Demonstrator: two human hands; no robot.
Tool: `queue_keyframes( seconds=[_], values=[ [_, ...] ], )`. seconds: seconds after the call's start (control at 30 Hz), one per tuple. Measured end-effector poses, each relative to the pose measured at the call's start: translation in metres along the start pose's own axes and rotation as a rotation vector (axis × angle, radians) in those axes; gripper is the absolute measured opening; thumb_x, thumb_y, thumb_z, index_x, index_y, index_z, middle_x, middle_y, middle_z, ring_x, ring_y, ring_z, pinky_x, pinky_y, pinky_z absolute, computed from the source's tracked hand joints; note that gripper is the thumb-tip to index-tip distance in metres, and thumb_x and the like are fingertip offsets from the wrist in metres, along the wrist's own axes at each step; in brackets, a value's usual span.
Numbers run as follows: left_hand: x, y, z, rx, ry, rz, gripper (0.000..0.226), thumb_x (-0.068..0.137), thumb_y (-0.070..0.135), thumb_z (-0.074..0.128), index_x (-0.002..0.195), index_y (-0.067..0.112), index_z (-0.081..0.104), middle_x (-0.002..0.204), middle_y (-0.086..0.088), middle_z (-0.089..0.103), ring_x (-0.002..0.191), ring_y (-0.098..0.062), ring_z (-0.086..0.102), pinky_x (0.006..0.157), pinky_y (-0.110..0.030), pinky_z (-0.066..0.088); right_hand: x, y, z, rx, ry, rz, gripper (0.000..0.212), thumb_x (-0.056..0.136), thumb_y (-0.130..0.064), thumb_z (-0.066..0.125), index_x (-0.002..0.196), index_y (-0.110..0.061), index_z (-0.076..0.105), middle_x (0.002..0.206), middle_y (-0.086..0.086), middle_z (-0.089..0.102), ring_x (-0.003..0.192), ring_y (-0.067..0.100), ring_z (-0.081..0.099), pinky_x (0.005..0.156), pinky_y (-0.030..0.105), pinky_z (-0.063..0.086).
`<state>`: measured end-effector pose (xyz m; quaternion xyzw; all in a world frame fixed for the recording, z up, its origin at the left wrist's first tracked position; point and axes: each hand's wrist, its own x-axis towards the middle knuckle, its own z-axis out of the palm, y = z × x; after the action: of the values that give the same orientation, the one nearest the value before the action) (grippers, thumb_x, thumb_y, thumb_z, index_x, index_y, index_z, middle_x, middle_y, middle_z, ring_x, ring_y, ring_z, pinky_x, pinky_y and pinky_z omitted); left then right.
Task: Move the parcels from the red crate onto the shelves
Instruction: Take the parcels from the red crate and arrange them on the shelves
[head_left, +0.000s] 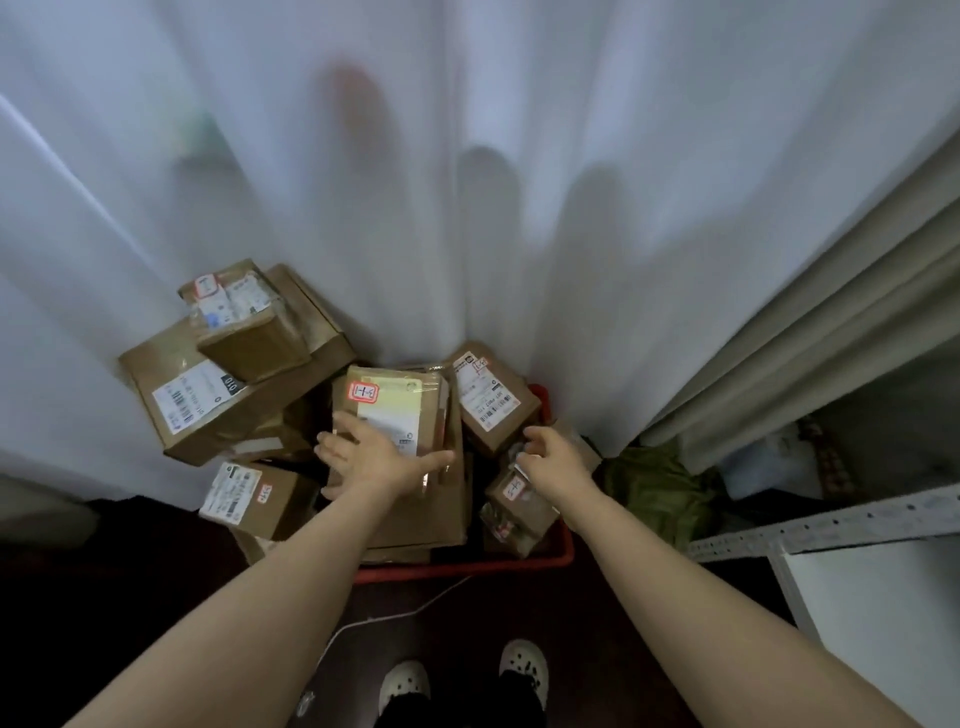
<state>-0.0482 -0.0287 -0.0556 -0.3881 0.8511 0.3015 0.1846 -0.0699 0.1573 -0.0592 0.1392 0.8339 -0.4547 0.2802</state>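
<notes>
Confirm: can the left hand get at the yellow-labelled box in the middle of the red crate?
Likely yes: the left hand rests open on the yellow-labelled box, which lies topmost with nothing over it.

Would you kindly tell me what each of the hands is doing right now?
Left hand: open, fingers spread over the flat brown cardboard parcel with the yellow label.
Right hand: fingers curled beside a small taped cardboard parcel; grip cannot be told.

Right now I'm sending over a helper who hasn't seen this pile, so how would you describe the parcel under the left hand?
Find the red crate at the foot of the white curtain. In the middle of its heap lies a brown parcel, with the left hand on it. Only it carries a pale yellow label, with a red-bordered sticker at its corner.
</notes>
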Motion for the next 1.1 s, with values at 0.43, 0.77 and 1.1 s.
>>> queue_keyframes(
  seconds=[0.43, 0.77, 1.1],
  values=[
    [-0.013, 0.005, -0.023, 0.344, 0.058, 0.435, 0.141, 0.059, 0.048, 0.082, 0.145, 0.01, -0.023, 0.154, -0.012, -0.001, 0.144, -0.031, -0.002, 0.117, -0.055, 0.005, 0.025, -0.051, -0.033, 0.247, -0.117, -0.078, 0.077, 0.076, -0.053, 0.071, 0.136, -0.013, 0.044, 0.132, 0.003, 0.053, 0.114, 0.023, 0.057, 0.1, 0.044, 0.046],
    [-0.056, 0.046, -0.093, 0.862, 0.083, 1.05, 0.128, 0.069, 0.047, 0.073, 0.146, 0.008, -0.022, 0.154, -0.007, -0.003, 0.144, -0.027, -0.004, 0.117, -0.052, -0.004, -0.035, -0.093, -0.08, 0.21, -0.214, -0.127, 0.097, 0.074, -0.039, 0.075, 0.151, -0.023, 0.019, 0.148, 0.011, 0.038, 0.116, 0.023, 0.052, 0.055, 0.024, 0.041],
    [-0.074, 0.064, -0.135, 0.979, 0.244, 1.45, 0.129, 0.07, 0.045, 0.072, 0.144, 0.015, -0.029, 0.156, -0.006, -0.009, 0.145, -0.024, -0.009, 0.118, -0.052, -0.003, -0.101, -0.094, -0.079, 0.34, -0.144, -0.144, 0.095, 0.051, -0.054, 0.077, 0.138, -0.037, 0.044, 0.124, -0.001, 0.058, 0.119, 0.023, 0.048, 0.095, 0.042, 0.036]
  ],
)
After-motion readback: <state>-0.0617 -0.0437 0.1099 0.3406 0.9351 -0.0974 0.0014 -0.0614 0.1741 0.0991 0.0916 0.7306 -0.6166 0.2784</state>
